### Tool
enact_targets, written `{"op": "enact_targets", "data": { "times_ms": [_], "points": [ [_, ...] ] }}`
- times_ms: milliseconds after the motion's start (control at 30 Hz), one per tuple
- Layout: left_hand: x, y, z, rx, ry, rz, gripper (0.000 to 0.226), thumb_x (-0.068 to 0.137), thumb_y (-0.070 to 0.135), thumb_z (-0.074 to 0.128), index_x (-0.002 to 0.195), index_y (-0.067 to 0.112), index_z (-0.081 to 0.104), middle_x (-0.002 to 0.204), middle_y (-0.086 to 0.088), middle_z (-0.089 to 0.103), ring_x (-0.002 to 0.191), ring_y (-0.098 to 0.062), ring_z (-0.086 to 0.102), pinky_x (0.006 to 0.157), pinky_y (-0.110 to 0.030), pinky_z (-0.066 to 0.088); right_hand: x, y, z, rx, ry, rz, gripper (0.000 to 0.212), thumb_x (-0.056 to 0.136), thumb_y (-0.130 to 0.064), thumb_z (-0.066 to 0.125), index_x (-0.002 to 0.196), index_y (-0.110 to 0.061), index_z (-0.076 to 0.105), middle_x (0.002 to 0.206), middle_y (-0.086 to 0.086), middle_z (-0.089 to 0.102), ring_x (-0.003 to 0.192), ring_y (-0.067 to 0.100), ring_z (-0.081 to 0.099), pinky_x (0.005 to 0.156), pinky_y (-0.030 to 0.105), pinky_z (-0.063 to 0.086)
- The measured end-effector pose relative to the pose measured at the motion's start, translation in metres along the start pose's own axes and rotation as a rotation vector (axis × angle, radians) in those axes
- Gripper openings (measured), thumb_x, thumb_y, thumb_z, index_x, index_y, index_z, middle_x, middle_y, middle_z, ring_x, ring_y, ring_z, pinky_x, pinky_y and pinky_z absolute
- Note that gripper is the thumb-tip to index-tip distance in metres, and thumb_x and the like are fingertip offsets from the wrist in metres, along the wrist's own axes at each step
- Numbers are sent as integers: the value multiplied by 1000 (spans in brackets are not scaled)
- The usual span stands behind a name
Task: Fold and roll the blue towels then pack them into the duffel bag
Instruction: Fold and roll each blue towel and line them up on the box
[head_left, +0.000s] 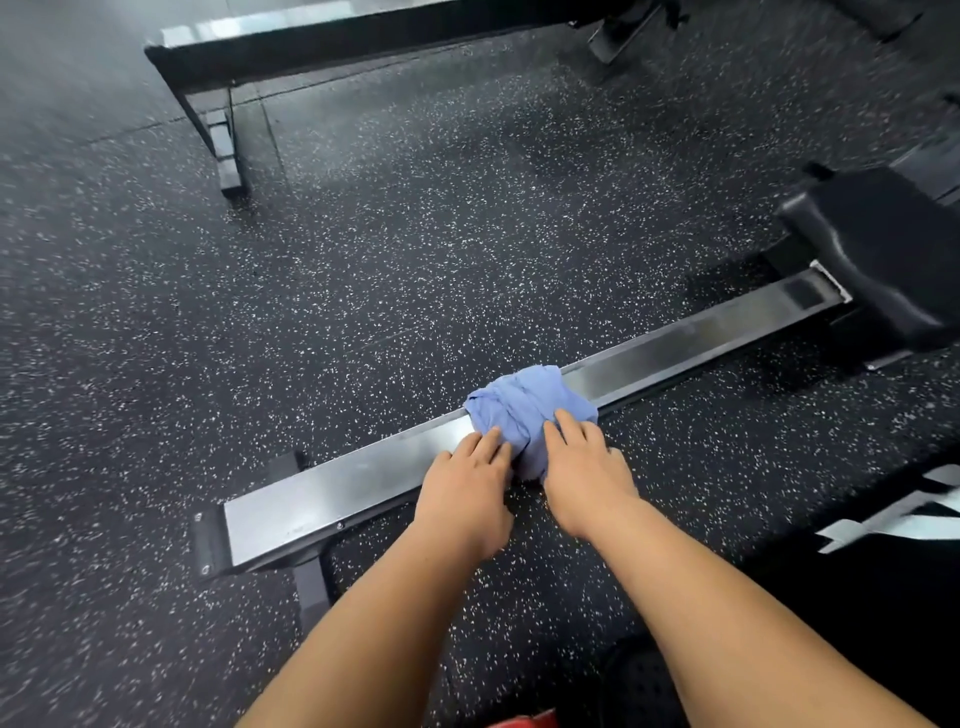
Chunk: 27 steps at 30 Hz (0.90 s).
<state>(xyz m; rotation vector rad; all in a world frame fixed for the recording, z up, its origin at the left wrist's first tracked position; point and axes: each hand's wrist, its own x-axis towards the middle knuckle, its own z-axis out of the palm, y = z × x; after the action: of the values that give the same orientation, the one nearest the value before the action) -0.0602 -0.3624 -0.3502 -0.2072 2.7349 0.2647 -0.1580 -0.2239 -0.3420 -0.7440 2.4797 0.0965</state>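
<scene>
Left hand: mine, palm down, back facing up. Its fingers are nearly straight and held close together, tips touching the near left side of the bundled blue towel.

Right hand: mine, palm down, just beside the left and not touching it. Its fingers are straight, slightly spread, laid on the towel's near right side.

Thumbs: tucked inward, hard to make out.

Left forearm and right forearm: bare, stretched forward, converging toward the hands.
</scene>
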Motion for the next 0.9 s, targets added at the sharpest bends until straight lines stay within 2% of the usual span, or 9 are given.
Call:
{"op": "enact_targets", "data": {
  "times_ms": [167,267,400,500,600,767,833,900],
  "points": [
    [2,-1,-6,8,-49,0,76,87,45,60,156,24,36,168,3,27,147,-23,34,110,-40,38,-9,9,-21,41,56,12,78,96,-23,65,160,-17,21,167,-5,15,149,24,24,110,44,41],
    [6,-5,-17,8,-103,15,73,89,50,62,153,27,38,169,2,27,148,-24,37,114,-43,37,-18,15,-39,97,116,16,63,98,-18,58,155,-20,30,162,-7,25,144,24,32,105,43,44],
    [11,-12,-35,45,-253,45,86,90,55,66,162,30,26,174,3,17,154,-25,33,121,-46,33,-34,23,-69,230,174,28,48,98,-8,47,145,-20,43,156,-6,34,138,25,39,105,45,44],
    [11,-13,-51,-5,-266,62,90,92,56,66,165,27,22,175,2,14,157,-24,26,125,-47,29,-45,31,-88,313,244,-11,50,96,-3,40,143,-19,48,156,-6,37,137,26,41,109,47,43],
    [10,-8,-64,-82,-227,98,97,91,61,63,168,25,17,176,-1,12,160,-25,18,128,-47,24,-61,39,-108,369,283,-54,61,96,-1,39,153,-21,45,164,-11,32,145,20,36,116,46,38],
    [0,9,-94,-196,-147,62,94,91,49,70,166,25,20,171,-1,25,153,-31,32,121,-49,35,-90,44,-145,433,372,-64,62,97,-2,42,156,-21,44,165,-12,32,146,14,38,122,40,33],
    [-7,15,-110,-259,-83,41,86,88,48,70,162,26,31,165,-1,37,147,-32,41,116,-51,41,-101,45,-161,460,419,-87,61,95,0,43,153,-19,49,163,-9,37,145,16,42,122,39,33],
    [-14,20,-126,-325,-17,30,67,86,45,71,146,24,48,147,-3,56,132,-33,54,106,-49,48,-115,45,-175,470,468,-116,60,93,1,43,149,-18,54,160,-6,43,143,19,46,120,42,36]
  ]
}}
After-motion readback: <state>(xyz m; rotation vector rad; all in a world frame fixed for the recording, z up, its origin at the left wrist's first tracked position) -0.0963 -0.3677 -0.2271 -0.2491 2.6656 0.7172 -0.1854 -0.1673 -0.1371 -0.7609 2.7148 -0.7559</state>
